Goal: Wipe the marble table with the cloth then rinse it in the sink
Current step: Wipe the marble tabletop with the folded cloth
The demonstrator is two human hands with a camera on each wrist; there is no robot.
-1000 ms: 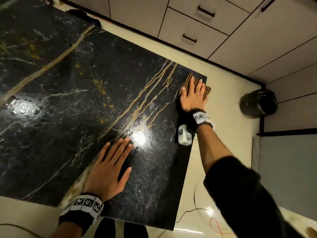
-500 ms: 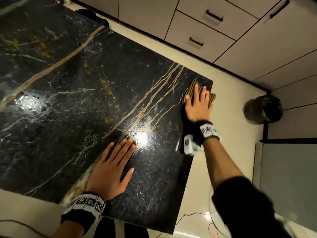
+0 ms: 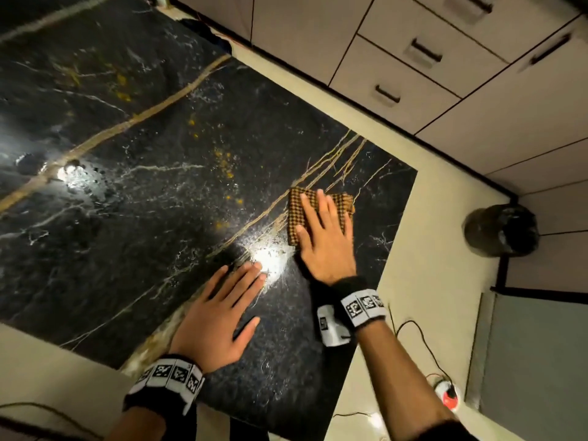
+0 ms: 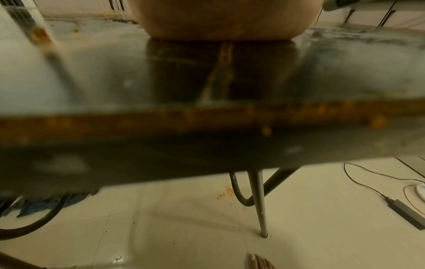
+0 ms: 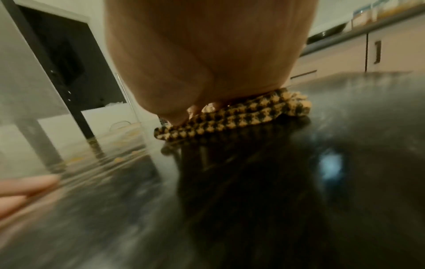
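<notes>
The black marble table (image 3: 159, 202) with gold veins fills the head view. Yellow specks (image 3: 224, 160) lie scattered near its middle. A folded brown-and-black checked cloth (image 3: 302, 206) lies flat near the table's right corner. My right hand (image 3: 324, 233) presses flat on it with straight fingers; the right wrist view shows the cloth (image 5: 241, 116) under the palm. My left hand (image 3: 219, 316) rests flat and spread on the marble near the front edge, left of the right hand. The left wrist view shows only the heel of that hand (image 4: 225, 20) on the marble (image 4: 115, 72).
Cream cabinets with dark-handled drawers (image 3: 423, 55) run along the floor beyond the table. A dark bin (image 3: 501, 230) stands on the floor at right. Cables and a small red-and-white device (image 3: 447, 394) lie on the tiles. The table legs (image 4: 257, 200) show below, beside a bare foot (image 4: 260, 262).
My right hand has slid the cloth from the table's far right corner inward and nearer, toward my left hand. The left hand has stayed planted on the marble.
</notes>
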